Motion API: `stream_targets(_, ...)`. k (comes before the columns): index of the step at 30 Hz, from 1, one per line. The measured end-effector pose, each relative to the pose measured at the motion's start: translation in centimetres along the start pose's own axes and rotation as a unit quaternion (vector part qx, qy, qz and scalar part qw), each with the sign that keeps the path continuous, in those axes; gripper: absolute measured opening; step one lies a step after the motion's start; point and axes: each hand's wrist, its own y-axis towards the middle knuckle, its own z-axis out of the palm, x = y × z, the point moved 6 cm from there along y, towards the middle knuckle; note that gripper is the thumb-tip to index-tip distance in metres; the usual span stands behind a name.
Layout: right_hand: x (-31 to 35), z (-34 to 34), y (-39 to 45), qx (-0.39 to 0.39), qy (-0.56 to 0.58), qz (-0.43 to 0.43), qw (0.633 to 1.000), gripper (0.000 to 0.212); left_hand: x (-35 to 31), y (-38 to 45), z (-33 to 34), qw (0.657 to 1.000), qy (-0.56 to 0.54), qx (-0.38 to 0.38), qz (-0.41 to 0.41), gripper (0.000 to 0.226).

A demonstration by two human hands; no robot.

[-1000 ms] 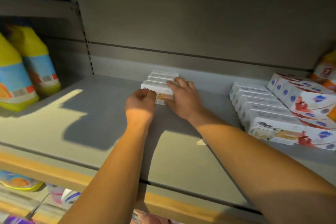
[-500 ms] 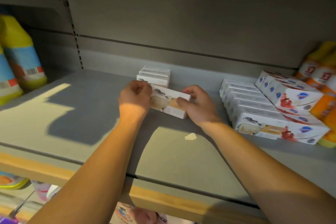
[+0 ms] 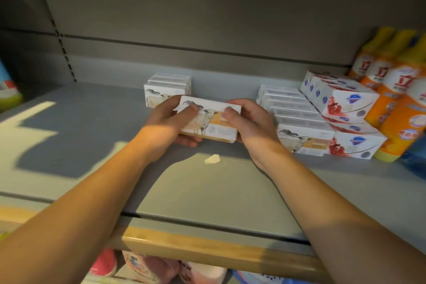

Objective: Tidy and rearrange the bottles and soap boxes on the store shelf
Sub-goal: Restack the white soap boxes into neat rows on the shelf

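Grey shelf (image 3: 69, 136), both hands (image 3: 166, 120) (image 3: 251, 122) gripping goat-printed soap box (image 3: 209, 122) — writing unreadable

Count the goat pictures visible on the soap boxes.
3: one on the box gripped by the left hand and right hand, one on the stack behind them, one fronting the row to the right. Boxes behind may hide more.

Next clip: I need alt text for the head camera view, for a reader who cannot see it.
Both hands, left hand and right hand, hold a white cardboard soap box with a goat drawing above a grey metal store shelf. Behind it stands a short stack of matching white boxes; to the right lie rows of white soap boxes and orange plastic bottles.
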Motion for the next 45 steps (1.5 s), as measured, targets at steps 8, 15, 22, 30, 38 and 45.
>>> stream_targets(8,1.9,1.0,-1.2,0.097,-0.054,-0.100,0.989,0.066,-0.1,0.3,-1.0,0.997,-0.067,-0.036,-0.003,0.020)
stream_targets(15,1.9,0.3,-1.0,0.056,-0.058,-0.083,0.993,0.046,-0.3,0.3,-0.5,0.980,-0.187,0.020,-0.059,0.028)
stream_targets(22,0.7,-0.9,-0.3,-0.017,0.047,0.069,0.996,0.036,-0.8,-0.2,0.3,0.983,-0.137,0.121,0.002,0.053)
stream_targets(30,-1.3,-0.1,-0.8,0.091,0.054,0.201,0.974,0.085,-0.5,0.0,-0.5,0.999,-0.012,0.015,0.035,0.034)
stream_targets(38,-0.1,-0.3,-0.3,0.061,0.064,0.104,0.991,0.027,0.1,0.5,-1.2,0.997,-0.045,-0.055,-0.021,0.036)
stream_targets(45,-0.8,-0.8,-0.5,0.018,0.088,0.183,0.979,0.029,0.7,0.4,-1.0,0.996,-0.049,-0.024,-0.072,0.044)
